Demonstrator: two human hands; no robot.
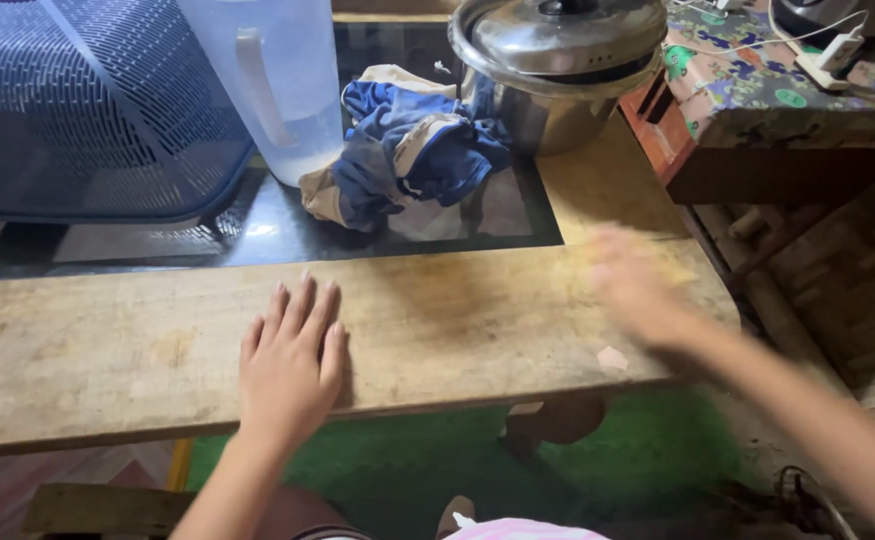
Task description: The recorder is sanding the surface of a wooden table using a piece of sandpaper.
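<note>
wooden board (437,320): a long, worn plank, pale brown with darker stains, that lay flat along the near edge of the table.
left hand (290,365): rested palm down on the board, fingers spread slightly and pointing away.
right hand (637,285): blurred, over the board's right end; contact could not be told.

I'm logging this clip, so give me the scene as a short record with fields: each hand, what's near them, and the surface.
left hand: left hand flat, palm down, fingers spread on the wooden table edge
right hand: right hand blurred over the table's right end, holding nothing visible
behind hands: crumpled blue and tan cloth on the dark glass panel
vessels: clear plastic pitcher; lidded steel pot
far left: blue plastic basket
</note>
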